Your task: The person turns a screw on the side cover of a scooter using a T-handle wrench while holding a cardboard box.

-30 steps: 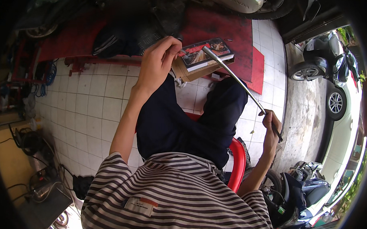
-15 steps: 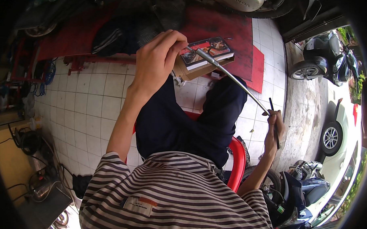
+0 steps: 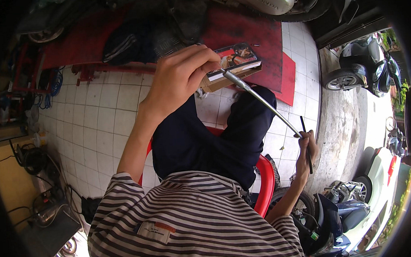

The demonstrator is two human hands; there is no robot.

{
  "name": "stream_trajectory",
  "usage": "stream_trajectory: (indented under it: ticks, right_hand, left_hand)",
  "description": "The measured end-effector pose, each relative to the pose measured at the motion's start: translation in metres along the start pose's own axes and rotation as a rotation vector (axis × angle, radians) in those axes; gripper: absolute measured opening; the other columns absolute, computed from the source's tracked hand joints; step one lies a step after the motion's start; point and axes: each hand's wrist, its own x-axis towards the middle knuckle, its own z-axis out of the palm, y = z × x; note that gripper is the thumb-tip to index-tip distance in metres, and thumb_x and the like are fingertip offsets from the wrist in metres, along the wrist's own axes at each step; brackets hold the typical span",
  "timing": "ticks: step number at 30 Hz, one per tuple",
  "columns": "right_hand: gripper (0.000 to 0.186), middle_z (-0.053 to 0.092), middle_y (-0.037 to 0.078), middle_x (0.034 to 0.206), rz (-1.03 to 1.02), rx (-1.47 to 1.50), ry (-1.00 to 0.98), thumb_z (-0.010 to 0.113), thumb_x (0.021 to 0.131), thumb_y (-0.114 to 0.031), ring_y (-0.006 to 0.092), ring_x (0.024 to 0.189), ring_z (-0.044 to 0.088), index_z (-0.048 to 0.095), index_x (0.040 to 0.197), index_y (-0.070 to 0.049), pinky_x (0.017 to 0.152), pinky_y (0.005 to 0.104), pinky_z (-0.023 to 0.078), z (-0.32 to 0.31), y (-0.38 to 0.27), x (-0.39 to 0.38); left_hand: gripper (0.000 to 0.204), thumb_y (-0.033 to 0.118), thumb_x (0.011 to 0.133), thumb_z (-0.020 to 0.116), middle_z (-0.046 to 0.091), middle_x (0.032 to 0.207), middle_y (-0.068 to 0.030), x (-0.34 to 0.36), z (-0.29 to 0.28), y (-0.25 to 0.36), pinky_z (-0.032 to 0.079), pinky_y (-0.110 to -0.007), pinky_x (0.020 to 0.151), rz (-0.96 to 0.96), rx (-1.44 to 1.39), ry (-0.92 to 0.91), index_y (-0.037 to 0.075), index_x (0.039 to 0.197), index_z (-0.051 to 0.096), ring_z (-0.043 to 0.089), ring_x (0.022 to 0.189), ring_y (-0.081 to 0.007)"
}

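A: What have you got in that left hand?

B: A tight pinch, thumb against finger, with a small metal piece just peeking out at the tips. Most of it hides behind your fingers, so its full shape can't be told.

A: And your right hand?

B: Closed around the handle end of a silver wrench; a dark crossbar sticks out above and below your fist. The shaft slants up and left over your right thigh, and its thick socket end sits right at your left fingertips.

A: That's new! A second ago there was a clear gap there.

B: Yes, your left hand has come across to the right and down, and the socket end has dropped toward you. It looks as if piece and socket are now almost end to end; whether they touch or one sits inside the other, you can't tell from here.

A: Beyond them?

B: A printed case lies over an open cardboard box, next to the red platform. Under you, a red chair. Far right, the white car outside has shifted too.
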Motion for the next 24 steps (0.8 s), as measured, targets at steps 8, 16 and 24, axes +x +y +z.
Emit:
stream_trajectory:
  ticks: [8, 16, 24]
  right_hand:
    - [0.045, 0.046, 0.004, 0.075, 0.037, 0.079, -0.091, 0.048, 0.108, -0.033, 0.0118, 0.071, 0.037, 0.062, 0.093, 0.007, 0.068, 0.0259, 0.034, -0.010, 0.017, -0.028]
    - [0.041, 0.043, 0.000, 0.071, 0.227, 0.390, -0.221, 0.047, 0.109, -0.028, 0.0112, 0.066, 0.034, 0.065, 0.092, 0.005, 0.068, 0.0270, 0.032, 0.023, -0.001, -0.055]
    - [0.026, 0.058, 0.003, 0.069, 0.249, 0.522, -0.386, 0.049, 0.108, -0.018, 0.0086, 0.061, 0.052, 0.066, 0.110, 0.001, 0.058, 0.0243, 0.042, 0.046, -0.004, -0.074]
  left_hand:
    - [0.005, -0.004, 0.091, 0.068, 0.071, 0.087, -0.0075, 0.002, -0.001, 0.027, 0.054, -0.027, 0.067, -0.241, -0.281, -0.066, -0.001, 0.093, 0.065, 0.070, 0.077, -0.0166]
    - [0.040, 0.006, 0.098, 0.065, 0.074, 0.091, -0.0208, 0.010, 0.025, 0.045, 0.054, -0.033, 0.090, -0.424, -0.859, 0.184, 0.001, 0.130, 0.042, 0.074, 0.091, -0.0254]
    - [0.019, 0.021, 0.106, 0.055, 0.074, 0.090, -0.0174, 0.021, 0.089, 0.045, 0.056, -0.029, 0.071, -0.626, -1.007, 0.210, 0.003, 0.103, 0.056, 0.072, 0.075, -0.0189]
